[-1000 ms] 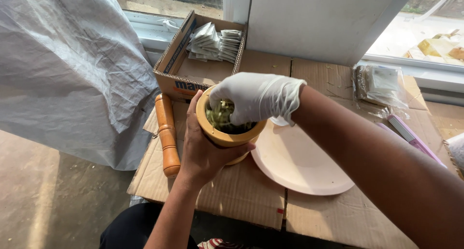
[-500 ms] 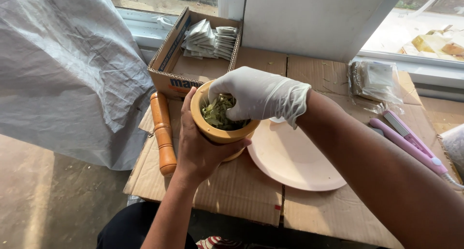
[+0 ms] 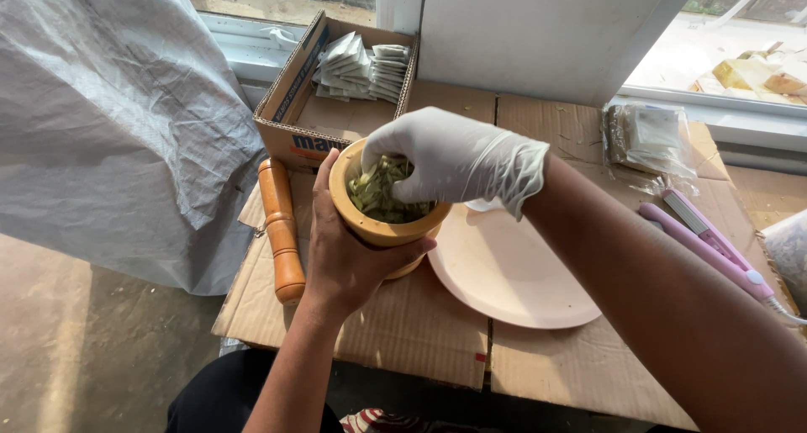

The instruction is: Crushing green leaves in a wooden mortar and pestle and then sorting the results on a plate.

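Note:
My bare left hand (image 3: 345, 252) wraps around a yellow wooden mortar (image 3: 370, 223) and tilts it toward the camera. Green crushed leaves (image 3: 374, 189) fill the mortar. My right hand (image 3: 454, 160), in a white glove, reaches into the bowl with its fingers closed on some of the leaves. A pale pink plate (image 3: 513, 273) lies just right of the mortar, under my right forearm. An orange wooden pestle (image 3: 282, 231) lies on the cardboard to the left of my left hand.
Cardboard sheets (image 3: 403, 324) cover the table. An open cardboard box (image 3: 294, 105) with small packets stands at the back left. A clear bag of packets (image 3: 651, 139) and a pink hair straightener (image 3: 714, 248) lie right. A grey woven sack (image 3: 109, 122) hangs left.
The view has shifted slightly. My gloved right hand has dug deeper into the leaves in the mortar; my left hand keeps its hold.

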